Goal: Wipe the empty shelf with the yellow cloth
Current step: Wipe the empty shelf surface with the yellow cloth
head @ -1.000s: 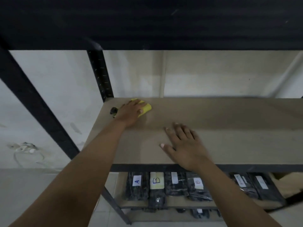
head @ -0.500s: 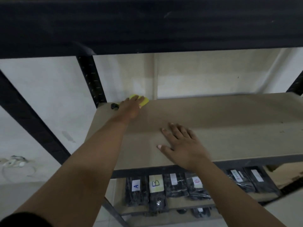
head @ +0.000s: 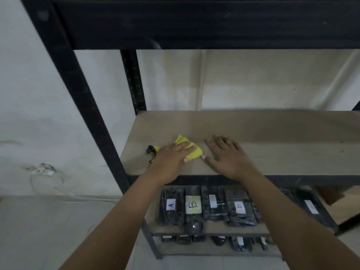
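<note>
The bare tan shelf board runs across the middle of the head view. A crumpled yellow cloth lies on its front left part, with a small black tag or loop sticking out to its left. My left hand presses flat on the cloth, fingers straight. Just to the right, my right hand rests palm down on the board with fingers spread, its thumb almost touching the cloth.
Black metal uprights and a dark beam of the shelf above frame the board. The lower shelf holds several black wrapped packs, some labelled A and B. White cables lie on the floor at left.
My left hand has pulled the cloth from the back left corner toward the front of the board, close to my right hand. The camera view has shifted too.
</note>
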### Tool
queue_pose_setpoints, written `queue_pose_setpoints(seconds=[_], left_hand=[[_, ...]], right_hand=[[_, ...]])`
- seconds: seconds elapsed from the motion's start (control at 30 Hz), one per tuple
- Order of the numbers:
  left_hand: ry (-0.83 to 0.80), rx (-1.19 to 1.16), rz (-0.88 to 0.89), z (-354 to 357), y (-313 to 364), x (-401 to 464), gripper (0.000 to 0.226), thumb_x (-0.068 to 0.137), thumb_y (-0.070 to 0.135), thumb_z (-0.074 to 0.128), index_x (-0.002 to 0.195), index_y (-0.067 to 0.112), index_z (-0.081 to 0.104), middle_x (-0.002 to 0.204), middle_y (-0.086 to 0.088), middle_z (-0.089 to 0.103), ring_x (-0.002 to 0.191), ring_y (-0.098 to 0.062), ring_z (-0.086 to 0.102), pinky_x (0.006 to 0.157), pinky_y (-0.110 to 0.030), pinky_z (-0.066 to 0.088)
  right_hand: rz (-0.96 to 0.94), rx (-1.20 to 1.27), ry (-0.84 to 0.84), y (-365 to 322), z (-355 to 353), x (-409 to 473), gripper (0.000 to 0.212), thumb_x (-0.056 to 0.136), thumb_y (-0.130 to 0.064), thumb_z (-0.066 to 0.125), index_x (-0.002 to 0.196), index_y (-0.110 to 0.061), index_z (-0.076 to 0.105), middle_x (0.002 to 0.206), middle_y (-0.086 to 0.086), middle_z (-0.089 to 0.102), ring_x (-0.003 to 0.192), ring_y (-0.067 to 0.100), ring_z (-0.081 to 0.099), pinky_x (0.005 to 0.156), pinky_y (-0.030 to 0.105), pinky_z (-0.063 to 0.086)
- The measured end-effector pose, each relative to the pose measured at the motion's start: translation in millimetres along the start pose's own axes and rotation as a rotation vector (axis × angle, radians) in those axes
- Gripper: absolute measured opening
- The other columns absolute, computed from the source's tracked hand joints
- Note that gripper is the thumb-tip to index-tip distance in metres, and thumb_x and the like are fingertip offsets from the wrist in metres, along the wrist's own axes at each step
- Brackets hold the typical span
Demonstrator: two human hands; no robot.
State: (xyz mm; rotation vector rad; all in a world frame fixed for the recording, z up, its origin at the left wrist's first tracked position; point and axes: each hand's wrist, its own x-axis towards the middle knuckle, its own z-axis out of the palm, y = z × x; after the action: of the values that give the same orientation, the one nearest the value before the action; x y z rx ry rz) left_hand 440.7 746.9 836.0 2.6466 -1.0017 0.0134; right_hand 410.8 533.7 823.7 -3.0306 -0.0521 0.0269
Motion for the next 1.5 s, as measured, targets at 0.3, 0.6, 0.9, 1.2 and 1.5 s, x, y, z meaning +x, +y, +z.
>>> queue_pose_setpoints(seconds=[0.3,0.6,0.9,1.2,1.5], left_hand=[[0.147,-0.216,-0.047,-1,21,-39,0.051,0.092,0.012,0.053,0.138,0.027,0.041,0.149,0.003,0.038,0.137,-0.019,0.033,0.107,-0.025,0.027],[0.141,-0.400,-0.146,-17,-3,-39,0.089,0.066,0.030,0.082,0.135,0.017,0.028,0.136,-0.004,0.037,0.126,-0.021,0.037,0.094,-0.027,0.034],[0.004,-0.394,-0.227,-30,-40,-59,0.098,0.067,0.048,0.076,0.144,0.025,0.019,0.148,-0.002,0.026,0.136,-0.023,0.025,0.112,-0.041,0.027],[0.038,-0.041,-0.153,1,-43,-4,0.049,0.098,0.046,0.022,0.141,0.026,0.033,0.155,0.000,0.024,0.142,-0.021,0.016,0.113,-0.046,0.010],[0.093,0.056,-0.348,4,-47,28,0.046,0.101,0.033,0.014,0.146,0.026,0.017,0.158,0.001,0.013,0.145,-0.025,0.005,0.116,-0.048,0.006]], right_hand=[[-0.005,0.174,0.014,-4,-12,-17,0.063,0.090,-0.059,0.029,0.146,-0.029,0.026,0.157,-0.001,0.020,0.145,0.019,0.017,0.117,0.039,0.017],[-0.292,0.586,0.131,-58,-25,-37,0.047,0.085,-0.025,0.065,0.130,-0.027,0.053,0.145,-0.004,0.044,0.141,0.009,0.026,0.115,0.027,0.021],[-0.335,0.303,0.078,-83,-29,-7,0.041,0.080,-0.038,0.067,0.120,-0.031,0.058,0.120,0.002,0.062,0.107,0.023,0.056,0.084,0.030,0.043],[-0.113,0.203,0.254,-42,-13,-30,0.034,0.077,-0.054,0.058,0.086,-0.027,0.041,0.095,-0.005,0.043,0.088,0.016,0.044,0.068,0.029,0.030],[-0.129,0.196,0.040,-52,-5,14,0.049,0.099,-0.042,0.030,0.146,-0.032,0.022,0.159,-0.002,0.013,0.145,0.018,0.011,0.116,0.032,0.013]])
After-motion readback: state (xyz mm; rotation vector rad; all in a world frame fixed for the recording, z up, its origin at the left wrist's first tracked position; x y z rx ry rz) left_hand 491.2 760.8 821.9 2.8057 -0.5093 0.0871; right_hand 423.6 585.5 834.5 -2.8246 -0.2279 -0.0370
